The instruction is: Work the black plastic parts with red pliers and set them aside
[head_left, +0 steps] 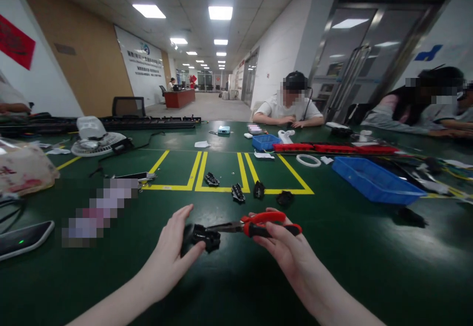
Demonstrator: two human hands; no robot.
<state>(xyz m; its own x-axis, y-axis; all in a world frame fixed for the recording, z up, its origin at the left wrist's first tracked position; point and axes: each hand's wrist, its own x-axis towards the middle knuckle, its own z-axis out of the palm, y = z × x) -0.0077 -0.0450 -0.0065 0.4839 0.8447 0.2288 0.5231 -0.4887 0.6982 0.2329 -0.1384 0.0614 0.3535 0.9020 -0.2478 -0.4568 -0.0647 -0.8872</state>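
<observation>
Between thumb and fingers, my left hand [176, 242] grips a black plastic part [207, 238] just above the green table [236, 286]. My right hand [283, 239] is closed round the red and black handles of a pair of long-nose pliers [254, 225]. The plier jaws point left and meet the upper edge of the black part; whether they pinch it I cannot tell. Several similar dark pieces lie farther off: one part [212, 179] inside a yellow-taped box, another part [238, 193] on the tape line, a third [259, 190] beside it, and a dark piece [285, 198] to the right.
A blue tray [377, 180] stands at the right, and a smaller blue tray [265, 142] farther back by red strips [332, 148]. A white fan [94, 138] lies at the left, with a phone-like device [25, 239] nearer. Across the table sits a person [291, 104]; others sit at the right.
</observation>
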